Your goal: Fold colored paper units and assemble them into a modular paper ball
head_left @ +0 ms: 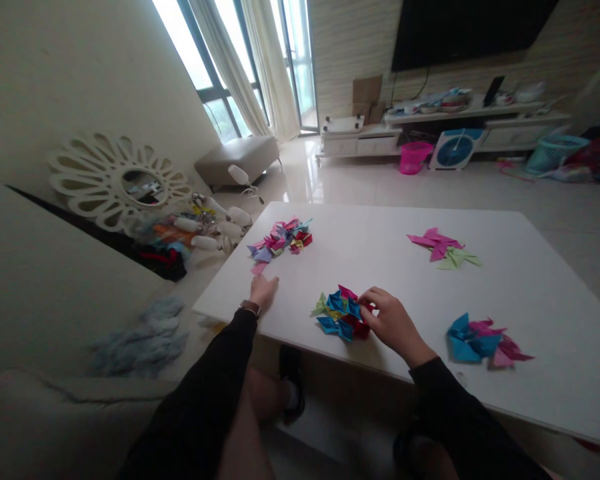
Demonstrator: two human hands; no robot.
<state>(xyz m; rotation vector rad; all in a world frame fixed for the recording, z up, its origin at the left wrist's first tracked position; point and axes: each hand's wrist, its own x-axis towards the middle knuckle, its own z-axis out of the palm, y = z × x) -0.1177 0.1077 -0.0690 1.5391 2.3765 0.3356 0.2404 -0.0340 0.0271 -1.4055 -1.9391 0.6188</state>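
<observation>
A cluster of folded paper pieces in blue, red, green and pink (pixel 341 313) lies near the front edge of the white table (pixel 380 253). My right hand (pixel 393 323) rests against its right side, fingers curled onto the red pieces. My left hand (pixel 263 290) reaches out to the left, its fingers stretched toward a single pink folded piece (pixel 259 269) that lies just below a pile of mixed folded pieces (pixel 281 238). Whether the fingertips touch the pink piece is unclear.
More folded paper lies on the table: pink and green pieces (pixel 443 248) at the back right, blue and pink ones (pixel 483 341) at the front right. A white flower-shaped mirror (pixel 117 180) and clutter sit on the floor at left. A TV cabinet (pixel 430 127) stands behind.
</observation>
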